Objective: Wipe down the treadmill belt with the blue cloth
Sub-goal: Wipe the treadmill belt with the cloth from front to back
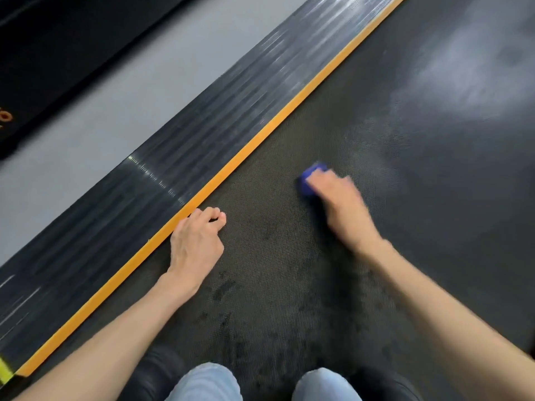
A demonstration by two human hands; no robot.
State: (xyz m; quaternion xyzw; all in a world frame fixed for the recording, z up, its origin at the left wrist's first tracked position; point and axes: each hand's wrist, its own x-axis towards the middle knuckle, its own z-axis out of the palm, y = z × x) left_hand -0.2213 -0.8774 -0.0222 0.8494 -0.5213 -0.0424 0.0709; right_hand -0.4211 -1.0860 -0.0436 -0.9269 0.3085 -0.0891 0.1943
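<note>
Cloth: a blue cloth point(310, 177) lies on the belt point(419, 215), out ahead of the person and right of the middle. It is bunched small under the right hand.
Right hand: the right hand point(337, 198) is stretched forward at the end of a nearly straight arm, palm down on the cloth. Its fingers bend over the cloth and grip it against the belt.
Left hand: the left hand point(197, 241) is nearer the body, back upward. Its fingers are curled under, with the thumb tip meeting the forefinger. The fingertips rest on the belt just beside the orange strip point(260, 137), and it holds nothing.
Hard to see: the right hand and cloth are smeared by blur, so single fingers cannot be told apart. Most of the cloth is hidden under the hand; only its far left edge shows.
Belt: dark, with a fine dotted texture. It has darker blotches near the knees point(205, 383) and a pale hazy sheen at the far right.
Surroundings: a ribbed black side rail point(202, 134) runs along the far side of the strip, with grey floor point(95, 117) beyond it. Dark shoes point(156, 369) sit beside the knees at the bottom edge.
</note>
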